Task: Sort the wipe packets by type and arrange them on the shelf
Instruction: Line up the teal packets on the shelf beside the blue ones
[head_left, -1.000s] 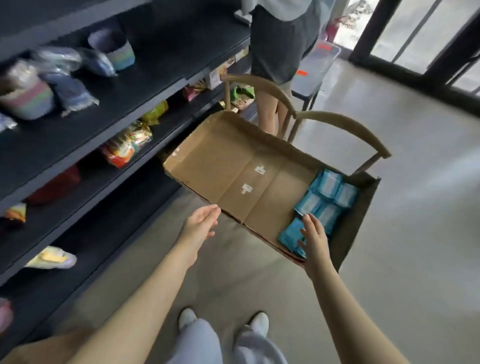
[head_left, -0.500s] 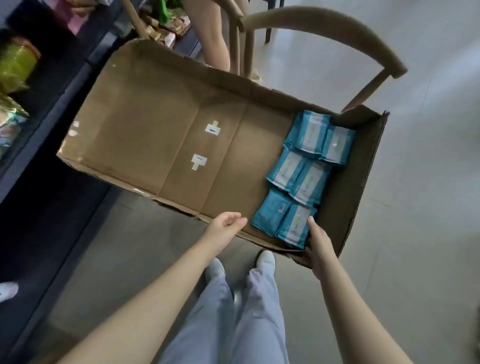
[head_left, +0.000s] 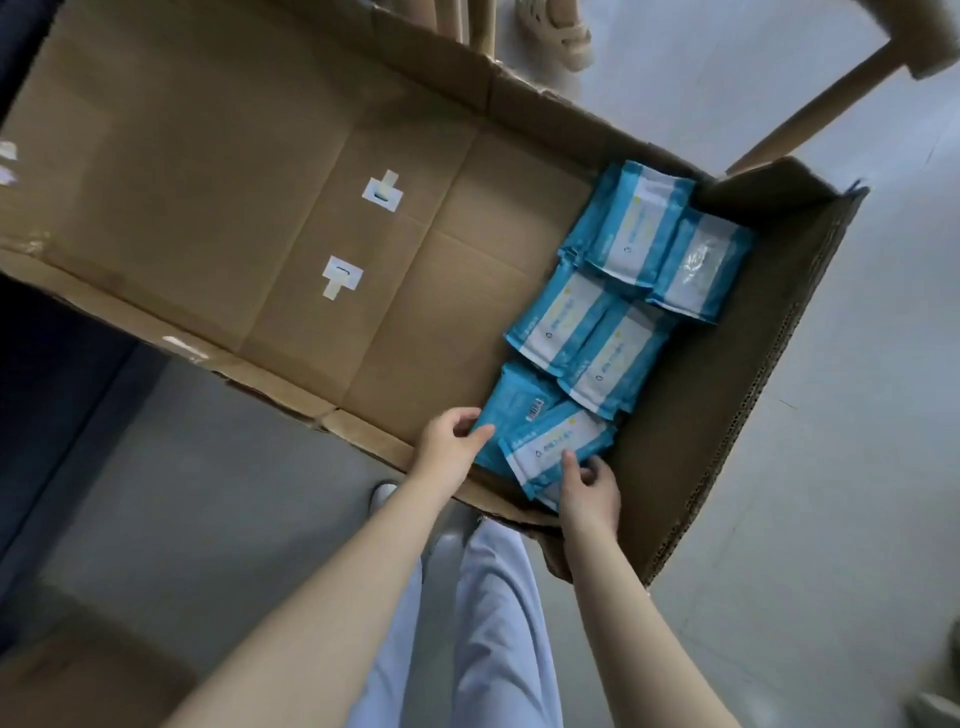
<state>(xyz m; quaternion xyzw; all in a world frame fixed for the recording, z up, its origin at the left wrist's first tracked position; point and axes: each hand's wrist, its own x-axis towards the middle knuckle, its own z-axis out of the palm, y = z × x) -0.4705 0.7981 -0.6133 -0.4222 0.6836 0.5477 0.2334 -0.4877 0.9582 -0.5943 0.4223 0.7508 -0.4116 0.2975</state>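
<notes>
Stock: wipe packets (head_left: 618, 312), blue, all clustered at right end of cardboard box (head_left: 260, 208); none shelved, sorting seemingly barely started. Right hand (head_left: 592, 493) grip pinched on nearest packet (head_left: 550, 447); left hand (head_left: 449, 449) fingers curled at neighbouring packet (head_left: 511, 410) edge, hold uncertain

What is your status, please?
Right hand pinches nearest wipe packet. Left hand at edge of barcode packet, grip unclear. Other packets lie in cardboard box. Nothing blocking.
</notes>
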